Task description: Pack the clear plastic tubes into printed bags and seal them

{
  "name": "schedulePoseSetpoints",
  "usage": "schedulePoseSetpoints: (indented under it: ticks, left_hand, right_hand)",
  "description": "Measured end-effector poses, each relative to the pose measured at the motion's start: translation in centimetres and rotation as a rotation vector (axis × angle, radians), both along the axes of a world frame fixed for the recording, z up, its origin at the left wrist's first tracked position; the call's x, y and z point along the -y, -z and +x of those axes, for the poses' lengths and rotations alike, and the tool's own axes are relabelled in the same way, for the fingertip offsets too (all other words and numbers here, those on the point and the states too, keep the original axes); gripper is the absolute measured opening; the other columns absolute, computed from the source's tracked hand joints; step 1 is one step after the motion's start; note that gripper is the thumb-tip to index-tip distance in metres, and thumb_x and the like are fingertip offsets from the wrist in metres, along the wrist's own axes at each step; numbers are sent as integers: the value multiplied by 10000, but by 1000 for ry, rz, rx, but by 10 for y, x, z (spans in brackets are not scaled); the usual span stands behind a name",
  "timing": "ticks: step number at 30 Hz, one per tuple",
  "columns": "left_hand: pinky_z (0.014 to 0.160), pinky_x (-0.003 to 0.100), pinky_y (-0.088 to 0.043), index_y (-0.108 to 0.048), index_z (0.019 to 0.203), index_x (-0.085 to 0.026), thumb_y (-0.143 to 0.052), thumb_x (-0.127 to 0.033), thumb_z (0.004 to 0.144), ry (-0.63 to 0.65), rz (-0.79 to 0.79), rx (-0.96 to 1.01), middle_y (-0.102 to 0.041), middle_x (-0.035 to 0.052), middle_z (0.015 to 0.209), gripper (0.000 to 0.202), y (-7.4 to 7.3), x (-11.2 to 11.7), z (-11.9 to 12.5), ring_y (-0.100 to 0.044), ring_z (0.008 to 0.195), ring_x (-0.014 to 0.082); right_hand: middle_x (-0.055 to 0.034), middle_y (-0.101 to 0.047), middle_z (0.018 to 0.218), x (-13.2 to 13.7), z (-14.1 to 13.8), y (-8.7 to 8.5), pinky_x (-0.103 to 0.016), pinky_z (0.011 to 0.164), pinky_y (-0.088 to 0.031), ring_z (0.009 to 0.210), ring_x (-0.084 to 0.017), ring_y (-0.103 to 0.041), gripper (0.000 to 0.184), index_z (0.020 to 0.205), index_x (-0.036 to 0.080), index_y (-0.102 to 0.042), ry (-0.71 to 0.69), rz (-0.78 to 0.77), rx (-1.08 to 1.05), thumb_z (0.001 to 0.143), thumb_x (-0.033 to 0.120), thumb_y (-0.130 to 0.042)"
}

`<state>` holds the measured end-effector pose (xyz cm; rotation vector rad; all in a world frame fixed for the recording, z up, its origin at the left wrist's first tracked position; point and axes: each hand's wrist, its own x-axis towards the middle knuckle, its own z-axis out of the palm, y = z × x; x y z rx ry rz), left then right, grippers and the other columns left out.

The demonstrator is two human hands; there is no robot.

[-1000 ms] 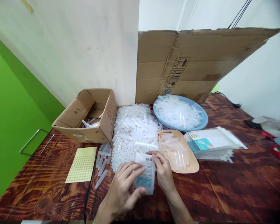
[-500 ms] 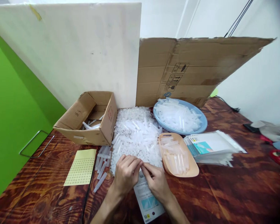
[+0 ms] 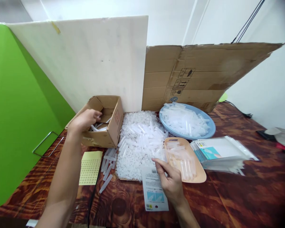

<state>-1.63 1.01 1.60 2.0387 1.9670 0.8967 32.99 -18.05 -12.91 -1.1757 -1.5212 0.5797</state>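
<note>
While only the right hand [image 3: 171, 183] steadies it, the printed packet [image 3: 154, 190] lies flat on the table [image 3: 239, 196], its top edge against the heap of clear tubes [image 3: 137, 142] and its right side just beside the tan tray [image 3: 200, 177]. The right fingers are loosely spread and rest on the packet's upper right corner, pressing rather than pinching. With so light a hold, the slick packet could slide or turn under the hand. A nudge forward could also push tubes off the heap.

The left hand [image 3: 85, 118] is down over the open cardboard box [image 3: 109, 139], fingers curled inward. I cannot tell whether they grip anything inside. The left forearm passes above the yellow sheet [image 3: 90, 163] and the loose tubes [image 3: 108, 161], and a low sweep of it could scatter them.

Half a second ago both hands met at the packet's top edge, fingertips together. Since then the left hand has gone to the box and the right has stayed with the packet. The blue bowl [image 3: 211, 126] and the stack of bags [image 3: 223, 150] lie as before.
</note>
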Motion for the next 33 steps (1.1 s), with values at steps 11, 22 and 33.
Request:
schedulePoseSetpoints:
  ticks: [11, 22, 33]
  left_hand:
    - [873, 375, -587, -738, 1046, -210, -566, -317, 982, 86, 359, 354, -763, 64, 977, 212, 50, 126, 83, -723, 918, 227]
    - [849, 331, -570, -676, 1113, -177, -560, -499, 968, 56, -71, 911, -723, 115, 1099, 371, 144, 193, 147, -693, 999, 259]
    - [930, 395, -529, -705, 986, -236, -723, -289, 893, 140, 309, 630, -701, 55, 1006, 108, 150, 167, 145, -666, 1020, 236]
  right_hand:
    - [-110, -782, 1019, -6, -7, -2, -354, 768, -587, 885, -278, -743, 298, 1122, 184, -750, 385, -89, -6, 994, 377, -562]
    - [-90, -732, 1107, 6, -49, -14, -392, 897, -563, 1000, -257, -698, 280, 1252, 270, -677, -121, -63, -231, 1021, 334, -534]
    - [-44, -719, 806, -23, -21, -5, -304, 648, -559, 700, -199, -675, 137, 908, 209, -741, -110, -212, -382, 910, 343, -714]
